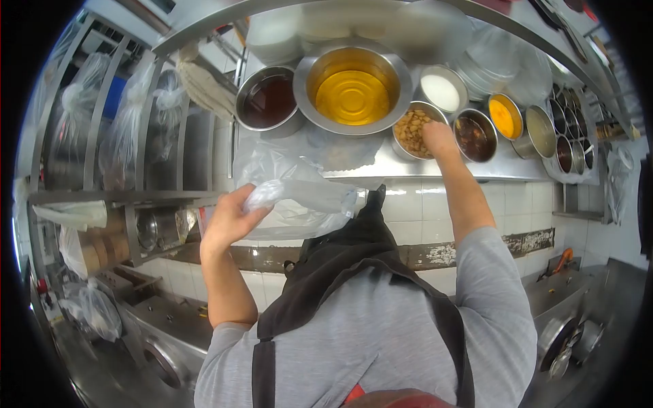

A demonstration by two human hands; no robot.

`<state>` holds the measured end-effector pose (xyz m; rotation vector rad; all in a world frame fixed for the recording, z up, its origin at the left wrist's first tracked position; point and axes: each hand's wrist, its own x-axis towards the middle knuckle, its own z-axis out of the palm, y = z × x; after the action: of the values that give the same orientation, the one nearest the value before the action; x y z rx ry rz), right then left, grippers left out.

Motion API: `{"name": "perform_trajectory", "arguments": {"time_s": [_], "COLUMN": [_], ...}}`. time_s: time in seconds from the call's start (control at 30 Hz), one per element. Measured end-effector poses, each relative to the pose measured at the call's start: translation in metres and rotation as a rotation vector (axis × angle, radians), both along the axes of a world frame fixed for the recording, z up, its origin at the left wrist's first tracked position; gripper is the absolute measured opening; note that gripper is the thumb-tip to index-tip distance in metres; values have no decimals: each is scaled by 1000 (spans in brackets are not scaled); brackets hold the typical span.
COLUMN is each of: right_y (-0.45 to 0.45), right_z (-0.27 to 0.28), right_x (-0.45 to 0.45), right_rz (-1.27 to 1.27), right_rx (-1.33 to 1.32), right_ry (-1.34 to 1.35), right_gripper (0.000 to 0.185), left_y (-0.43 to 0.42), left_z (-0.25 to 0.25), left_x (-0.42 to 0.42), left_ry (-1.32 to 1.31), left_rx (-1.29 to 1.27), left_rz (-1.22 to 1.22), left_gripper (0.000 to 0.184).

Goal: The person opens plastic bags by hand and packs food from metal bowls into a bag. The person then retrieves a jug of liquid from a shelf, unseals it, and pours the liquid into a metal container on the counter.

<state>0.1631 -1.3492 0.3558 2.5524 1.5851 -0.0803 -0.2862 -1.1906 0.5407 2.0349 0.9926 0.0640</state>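
1. Left of centre in the frame, the left hand (233,221) has its fingers closed narrow on the bag (316,197), bunched against the thumb. That grip seems meant to keep the thin film from slipping.
2. The bag spreads toward mid-frame, before the counter (391,167), perhaps held there to stay clear of the liquids.
3. Right of centre, the right hand (441,139) dips into a pot (401,152) of brown chunks (409,130). Its fingertips are hidden, so I cannot tell whether they hold any.
4. The pots probably stand close together for easy reach. Yellow liquid (354,98) in a broad bowl lies left of the chunks, white stuff (441,94) above, dark sauce (474,139) just right.
5. These neighbours hem in the chunks; the hand comes in from below.
6. A rack (146,136) fills the left edge.
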Motion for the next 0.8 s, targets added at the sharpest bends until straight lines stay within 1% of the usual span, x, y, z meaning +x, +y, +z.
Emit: {"name": "perform_trajectory", "arguments": {"time_s": [0.1, 0.13, 0.17, 0.2, 0.23, 0.27, 0.3, 0.33, 0.37, 0.4, 0.43, 0.5, 0.57, 0.63, 0.7, 0.73, 0.77, 0.8], "right_y": [4, 7, 6, 3, 4, 2, 7, 7, 8, 10, 10, 5, 1, -1, 5, 4, 18, 32], "right_z": [-11, -4, 3, -3, -10, -18, -12, -26, -30, -26, -19, -8, 7, 20, 48, 31, 39, 53], "right_x": [8, 6, 3, 7, 12, 16, 7, 15, 17, 12, 9, 7, 5, 0, -28, -12, -27, -59], "right_rz": [5, -11, -7, 50, 13, 43, 32, 19, 5, 10, 3, 31, -28, 4, -74, -86, -57, -124], "right_rx": [-65, -110, -83, -15, -43, -23, -46, -62, -82, -79, -74, 5, 47, 219, 358, 454, 439, 518], "right_ry": [-13, 29, 52, 32, 61, 40, 27, 26, 12, 6, -1, -44, -25, 105, 260, 479, 479, 709], "right_gripper": [22, 25, 25, 25, 24, 24, 22, 22, 25, 27, 29, 31, 30, 25, 19, 15, 15, 14], "left_y": [-7, -8, -9, -10, -12, -15, -19, -21, -23, -27, -32, -36, -44, -49, -58, -62, -67, -72], "left_z": [-6, -8, -14, -22, -26, -26, -27, -31, -36, -39, -42, -44, -46, -56, -65, -65, -66, -65], "left_x": [-25, -34, -44, -52, -61, -67, -72, -78, -85, -92, -97, -104, -116, -126, -143, -151, -160, -170], "left_ry": [-48, -3, 4, 11, 21, 16, 5, 8, -28, -65, -71, -25, -20, -10, -24, -29, -16, -4], "left_rx": [-80, -49, -44, -16, 10, -6, -22, -17, -16, -15, -15, -63, -56, -52, -15, -22, -21, -21], "left_rz": [115, 104, 186, 123, 64, 81, 94, 177, 175, 158, 204, 253, 296, 348, 421, 454, 490, 522], "left_gripper": [27, 30, 30, 32, 34, 35, 36, 36, 35, 35, 35, 35, 35, 35, 30, 30, 29, 29]}}
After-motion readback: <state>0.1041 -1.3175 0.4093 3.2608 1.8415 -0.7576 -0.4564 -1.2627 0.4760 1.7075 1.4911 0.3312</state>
